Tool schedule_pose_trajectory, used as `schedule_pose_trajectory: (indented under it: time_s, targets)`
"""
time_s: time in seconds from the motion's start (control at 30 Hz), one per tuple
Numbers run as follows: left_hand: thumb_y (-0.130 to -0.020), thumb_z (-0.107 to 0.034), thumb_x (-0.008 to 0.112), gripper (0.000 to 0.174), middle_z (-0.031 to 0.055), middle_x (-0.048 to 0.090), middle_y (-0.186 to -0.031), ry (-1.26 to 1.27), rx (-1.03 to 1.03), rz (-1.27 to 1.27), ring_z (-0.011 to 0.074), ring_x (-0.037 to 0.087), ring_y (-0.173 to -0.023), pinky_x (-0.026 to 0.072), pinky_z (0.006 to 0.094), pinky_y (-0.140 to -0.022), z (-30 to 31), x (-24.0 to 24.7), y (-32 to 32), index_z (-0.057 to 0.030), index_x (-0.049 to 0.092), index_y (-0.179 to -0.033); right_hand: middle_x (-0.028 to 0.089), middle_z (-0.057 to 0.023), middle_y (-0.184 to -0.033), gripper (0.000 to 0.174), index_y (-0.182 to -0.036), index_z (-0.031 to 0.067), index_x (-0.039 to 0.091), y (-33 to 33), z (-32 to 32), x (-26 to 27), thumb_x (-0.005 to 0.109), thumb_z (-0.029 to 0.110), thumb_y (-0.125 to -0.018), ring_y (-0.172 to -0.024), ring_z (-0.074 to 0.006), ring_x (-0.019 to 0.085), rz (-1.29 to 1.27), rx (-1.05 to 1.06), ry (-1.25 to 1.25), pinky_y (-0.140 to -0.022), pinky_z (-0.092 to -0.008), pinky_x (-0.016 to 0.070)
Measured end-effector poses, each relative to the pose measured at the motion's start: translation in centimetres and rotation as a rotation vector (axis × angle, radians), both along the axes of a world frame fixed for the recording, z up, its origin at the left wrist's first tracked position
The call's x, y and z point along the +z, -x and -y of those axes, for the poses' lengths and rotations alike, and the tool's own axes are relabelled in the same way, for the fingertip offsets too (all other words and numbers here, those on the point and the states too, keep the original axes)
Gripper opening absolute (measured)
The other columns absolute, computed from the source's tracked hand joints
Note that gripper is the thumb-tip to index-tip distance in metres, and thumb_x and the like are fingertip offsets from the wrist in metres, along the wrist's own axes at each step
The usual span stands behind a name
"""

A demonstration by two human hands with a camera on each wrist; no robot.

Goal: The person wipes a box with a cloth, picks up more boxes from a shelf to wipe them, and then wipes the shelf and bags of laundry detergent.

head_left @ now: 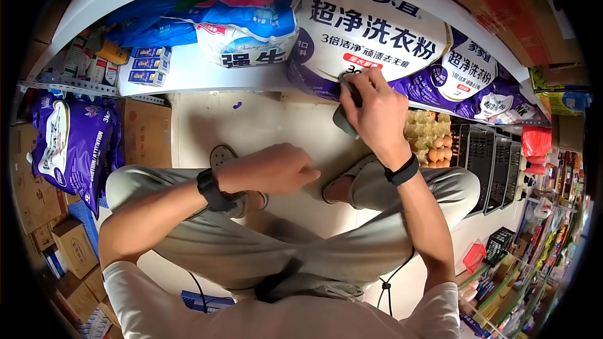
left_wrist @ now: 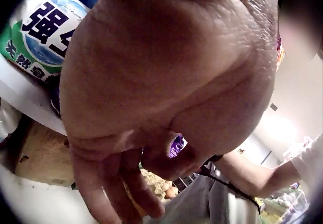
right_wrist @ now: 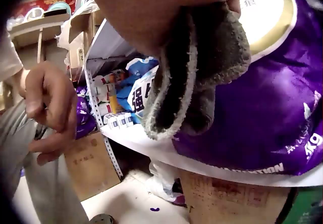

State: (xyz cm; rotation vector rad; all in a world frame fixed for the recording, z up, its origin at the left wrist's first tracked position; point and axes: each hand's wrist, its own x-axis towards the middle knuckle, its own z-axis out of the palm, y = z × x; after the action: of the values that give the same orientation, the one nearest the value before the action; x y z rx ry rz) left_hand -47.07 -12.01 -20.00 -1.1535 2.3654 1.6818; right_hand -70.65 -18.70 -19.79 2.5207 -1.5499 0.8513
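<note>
My right hand [head_left: 382,113] grips a folded grey cloth [head_left: 344,123] against the lower front of a big white-and-purple laundry powder bag [head_left: 377,28] on the white shelf. In the right wrist view the cloth [right_wrist: 224,57] hangs in thick folds below the palm, with frayed pale edges, over the bag's purple part [right_wrist: 262,113]. Holding nothing, my left hand [head_left: 267,168] hovers above my lap with loosely curled fingers. The left wrist view shows its palm [left_wrist: 166,77] close up, fingers bent downward.
Left of the big bag stand a blue-and-white bag [head_left: 248,34] and small blue boxes [head_left: 149,66]. Smaller purple powder bags [head_left: 468,66] sit to the right. Egg trays [head_left: 430,138] and black crates [head_left: 487,166] are below the shelf. Another purple bag [head_left: 75,141] is at the left.
</note>
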Motion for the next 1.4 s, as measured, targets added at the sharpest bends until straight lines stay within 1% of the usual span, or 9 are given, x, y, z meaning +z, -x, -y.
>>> schedule_pose_trajectory:
  time_s: [0.17, 0.3, 0.47, 0.57, 0.73, 0.87, 1.03, 1.13, 1.4]
  targets:
    - [-0.11, -0.031, 0.061, 0.045, 0.0289, 0.063, -0.077, -0.045, 0.008, 0.021, 0.0472, 0.061, -0.072, 0.0491, 0.0519, -0.073, 0.2, 0.2, -0.1, 0.0077, 0.066, -0.088, 0.067, -0.0066, -0.092, 0.011, -0.102, 0.0122, 0.075, 0.9, 0.1, 0.7, 0.079, 0.017, -0.092, -0.064, -0.0287, 0.07, 0.032, -0.033, 0.021, -0.056, -0.0403, 0.0555]
    - [-0.111, -0.035, 0.06, 0.046, 0.0219, 0.071, -0.081, -0.084, -0.034, 0.059, 0.0381, 0.066, -0.071, 0.0525, 0.047, -0.074, 0.7, 0.2, 0.0, 0.0054, 0.072, -0.093, 0.069, -0.0073, -0.094, 0.012, -0.103, 0.0108, 0.075, 1.1, -0.9, 0.6, 0.079, 0.017, -0.093, -0.068, -0.0316, 0.072, 0.008, 0.011, -0.168, -0.06, -0.0424, 0.057]
    - [-0.113, -0.039, 0.058, 0.046, 0.0095, 0.081, -0.095, -0.242, -0.013, 0.054, 0.0219, 0.072, -0.081, 0.0559, 0.0387, -0.081, 1.2, -0.3, -0.3, 0.0015, 0.077, -0.101, 0.075, -0.0096, -0.104, 0.019, -0.109, 0.0089, 0.077, 2.4, -0.3, 2.2, 0.082, 0.015, -0.091, -0.072, -0.0317, 0.072, 0.198, -0.001, -0.157, -0.065, -0.0408, 0.0571]
    - [-0.113, -0.039, 0.058, 0.046, 0.0094, 0.08, -0.095, -0.252, 0.004, 0.065, 0.0203, 0.073, -0.086, 0.0559, 0.0373, -0.084, 1.5, 0.0, -0.1, 0.0011, 0.078, -0.101, 0.074, -0.0107, -0.103, 0.02, -0.109, 0.0072, 0.077, 3.1, -0.6, 2.6, 0.083, 0.014, -0.092, -0.073, -0.0319, 0.072, 0.257, -0.051, -0.135, -0.067, -0.0407, 0.0568]
    - [-0.115, -0.043, 0.055, 0.048, 0.0047, 0.079, -0.098, -0.347, 0.015, 0.02, 0.0164, 0.069, -0.085, 0.0562, 0.0351, -0.082, 1.2, -0.6, -0.2, -0.0011, 0.077, -0.106, 0.071, -0.017, -0.104, 0.022, -0.112, 0.0033, 0.076, 4.7, -0.1, 4.1, 0.081, 0.012, -0.092, -0.092, -0.0365, 0.072, 0.333, -0.115, -0.033, -0.081, -0.0431, 0.0573]
    - [-0.116, -0.044, 0.054, 0.049, 0.0027, 0.079, -0.101, -0.364, -0.024, 0.024, 0.0156, 0.068, -0.086, 0.0569, 0.0345, -0.081, 1.4, -0.3, 0.0, -0.0013, 0.076, -0.109, 0.073, -0.0163, -0.105, 0.02, -0.111, 0.0018, 0.077, 6.6, 0.6, 5.5, 0.08, 0.009, -0.093, -0.094, -0.0343, 0.072, 0.386, -0.229, -0.025, -0.085, -0.0397, 0.0567]
    - [-0.116, -0.042, 0.054, 0.048, 0.0049, 0.079, -0.103, -0.389, -0.028, 0.049, 0.0166, 0.073, -0.095, 0.0599, 0.0334, -0.086, 1.5, -0.7, 0.5, 0.0005, 0.074, -0.109, 0.073, -0.0149, -0.106, 0.02, -0.111, 0.0054, 0.08, 5.0, 1.2, 4.3, 0.083, 0.012, -0.092, -0.091, -0.0339, 0.075, 0.339, -0.053, -0.004, -0.079, -0.0414, 0.0592]
    - [-0.116, -0.041, 0.054, 0.048, 0.0061, 0.079, -0.104, -0.4, -0.028, 0.048, 0.0169, 0.075, -0.097, 0.0608, 0.0331, -0.087, 1.2, -0.9, 0.7, 0.0016, 0.074, -0.108, 0.071, -0.0114, -0.102, 0.02, -0.11, 0.0092, 0.082, 3.2, 1.3, 3.9, 0.084, 0.016, -0.091, -0.08, -0.0329, 0.073, 0.316, -0.088, -0.027, -0.07, -0.0416, 0.0591]
    - [-0.116, -0.04, 0.054, 0.048, 0.0078, 0.08, -0.105, -0.39, -0.002, 0.06, 0.018, 0.076, -0.095, 0.0609, 0.0337, -0.086, 1.5, 0.7, 0.2, 0.0023, 0.074, -0.108, 0.07, -0.0108, -0.099, 0.017, -0.106, 0.0091, 0.083, 4.7, 1.8, 4.0, 0.083, 0.016, -0.091, -0.078, -0.0321, 0.073, 0.265, -0.145, 0.071, -0.067, -0.0414, 0.0589]
